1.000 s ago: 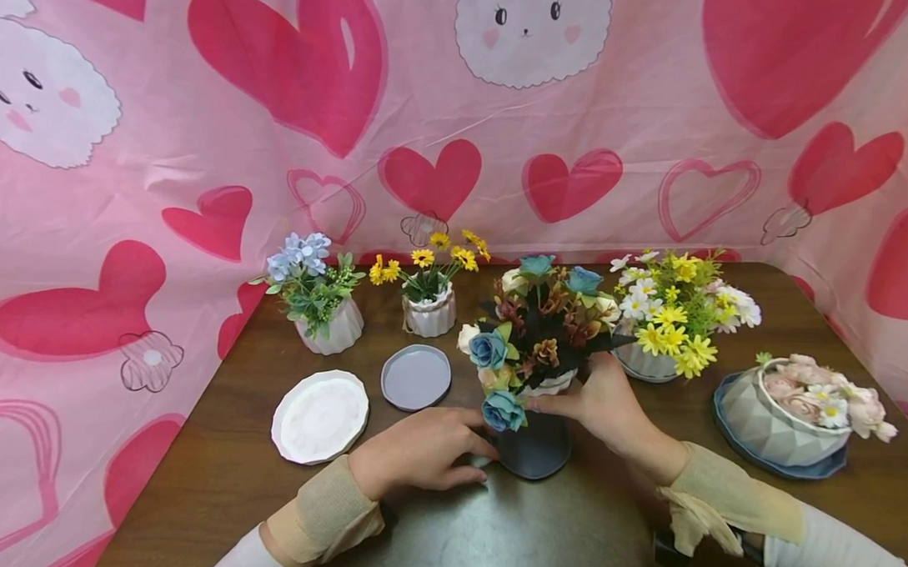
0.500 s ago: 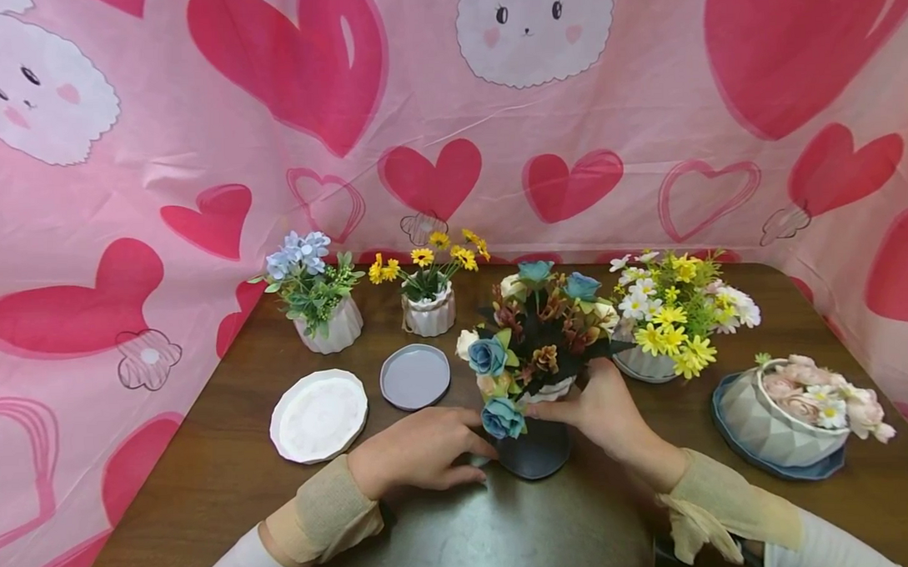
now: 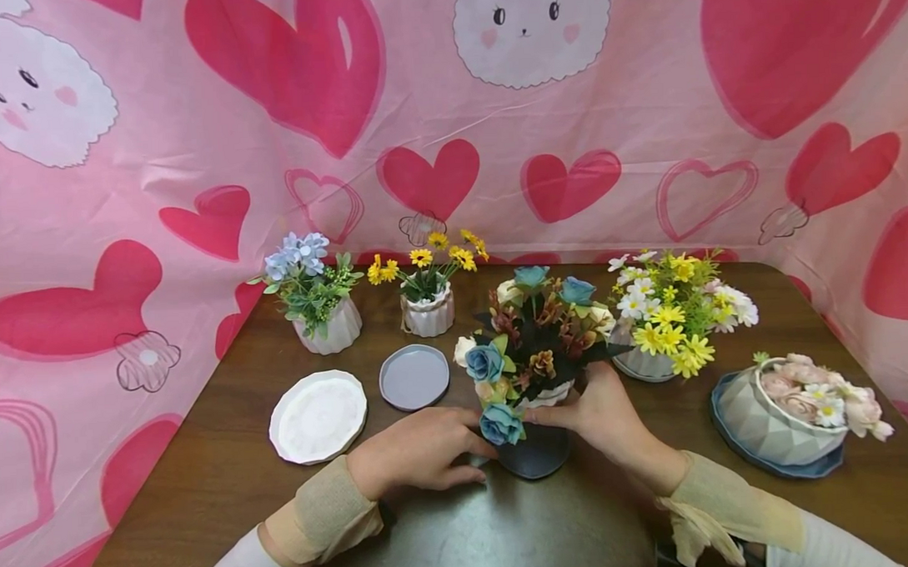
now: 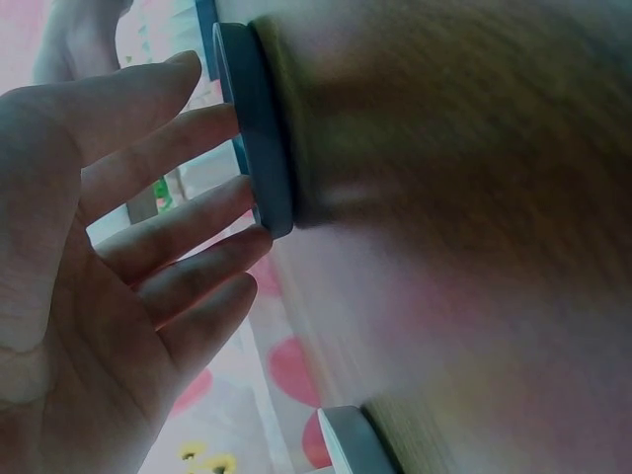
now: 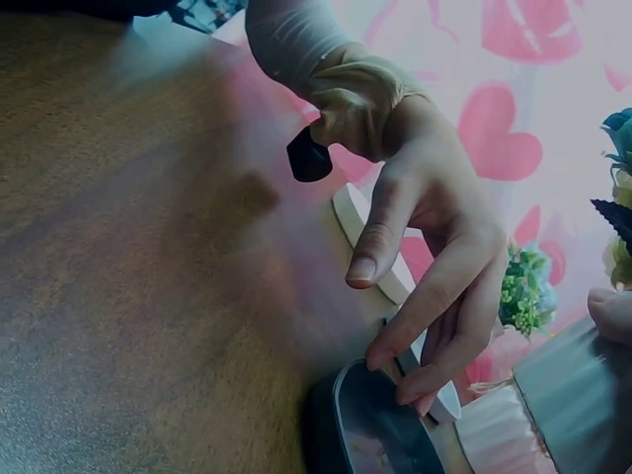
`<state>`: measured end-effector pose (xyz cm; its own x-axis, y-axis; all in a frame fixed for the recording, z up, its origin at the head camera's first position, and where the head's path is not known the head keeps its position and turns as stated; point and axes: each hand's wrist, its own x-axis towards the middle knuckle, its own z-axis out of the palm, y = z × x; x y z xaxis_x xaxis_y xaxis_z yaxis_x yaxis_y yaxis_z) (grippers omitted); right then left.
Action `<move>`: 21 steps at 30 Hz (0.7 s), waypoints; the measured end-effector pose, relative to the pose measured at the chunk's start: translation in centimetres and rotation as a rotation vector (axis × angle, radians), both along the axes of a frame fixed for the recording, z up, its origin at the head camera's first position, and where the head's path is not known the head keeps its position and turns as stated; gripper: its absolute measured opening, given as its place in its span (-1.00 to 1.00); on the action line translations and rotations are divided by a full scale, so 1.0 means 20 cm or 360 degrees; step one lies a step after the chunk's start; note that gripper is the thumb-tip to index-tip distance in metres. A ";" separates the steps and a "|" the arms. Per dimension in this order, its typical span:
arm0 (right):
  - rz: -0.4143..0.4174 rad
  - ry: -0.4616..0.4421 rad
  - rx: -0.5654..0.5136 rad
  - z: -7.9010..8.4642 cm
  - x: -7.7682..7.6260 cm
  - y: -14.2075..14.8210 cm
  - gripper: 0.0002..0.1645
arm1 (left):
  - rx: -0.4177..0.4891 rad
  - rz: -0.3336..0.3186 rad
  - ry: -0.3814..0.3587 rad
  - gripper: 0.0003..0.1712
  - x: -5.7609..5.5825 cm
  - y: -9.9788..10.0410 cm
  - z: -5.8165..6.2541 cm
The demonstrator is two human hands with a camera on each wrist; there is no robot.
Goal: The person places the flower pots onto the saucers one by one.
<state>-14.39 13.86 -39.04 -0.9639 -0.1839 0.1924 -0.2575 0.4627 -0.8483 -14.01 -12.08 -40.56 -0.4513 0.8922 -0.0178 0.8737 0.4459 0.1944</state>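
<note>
My right hand (image 3: pixel 612 411) holds a white pot (image 3: pixel 554 392) of blue, cream and brown artificial flowers (image 3: pixel 542 339), its thumb across the near side and the other fingers mostly hidden behind. In the right wrist view the pot (image 5: pixel 583 385) shows at the right edge, the thumb (image 5: pixel 612 314) against it. Below and in front of the pot lies a dark grey saucer (image 3: pixel 535 457). My left hand (image 3: pixel 422 451) is at the saucer's left side. In the left wrist view its fingers are loosely extended, with fingertips (image 4: pixel 237 193) at the rim of the saucer (image 4: pixel 267 138).
At the back stand pots of blue flowers (image 3: pixel 328 325) and yellow flowers (image 3: pixel 429 311). A white plate (image 3: pixel 318 417) and a grey saucer (image 3: pixel 415 377) lie left. To the right are a daisy pot (image 3: pixel 644 362) and a faceted pink-flower pot (image 3: pixel 793 430) on a blue plate (image 3: pixel 730 436).
The flower pot in my right hand has come down slightly toward the dark saucer, its blooms tipping a little nearer. My left hand stays in place at the saucer.
</note>
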 end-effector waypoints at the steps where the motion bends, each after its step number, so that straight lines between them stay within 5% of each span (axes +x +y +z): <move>1: 0.0004 0.0001 -0.0001 0.00 0.00 0.00 0.07 | 0.0002 0.0000 -0.0003 -0.70 0.00 0.00 0.00; 21: 0.0006 0.0021 -0.0016 -0.02 0.02 0.01 0.16 | 0.0006 -0.0009 0.0047 -0.69 0.01 -0.01 0.00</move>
